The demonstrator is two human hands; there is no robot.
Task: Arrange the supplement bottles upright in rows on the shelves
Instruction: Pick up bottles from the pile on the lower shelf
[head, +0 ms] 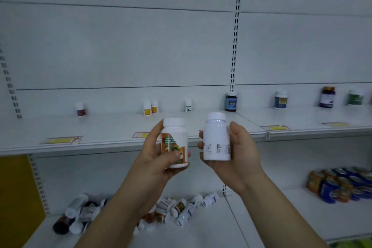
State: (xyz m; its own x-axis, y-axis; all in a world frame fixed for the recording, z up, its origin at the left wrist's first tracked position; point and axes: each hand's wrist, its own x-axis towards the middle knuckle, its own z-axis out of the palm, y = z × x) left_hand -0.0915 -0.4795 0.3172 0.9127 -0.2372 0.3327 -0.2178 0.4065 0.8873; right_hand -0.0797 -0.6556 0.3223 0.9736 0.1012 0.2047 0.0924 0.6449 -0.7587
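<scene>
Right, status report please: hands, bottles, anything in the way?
Left hand grips orange-label bottle, upright. Right hand grips white bottle, upright. Nothing between them and upper shelf. Bottle heap lies on lower shelf.

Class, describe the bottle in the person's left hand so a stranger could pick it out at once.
Find the long white upper shelf; two hands are raised before its front edge, each gripping a white plastic bottle. The left hand holds the white-capped bottle with an orange and green label; the plain white bottle in the right hand shows only small dark print.
</scene>
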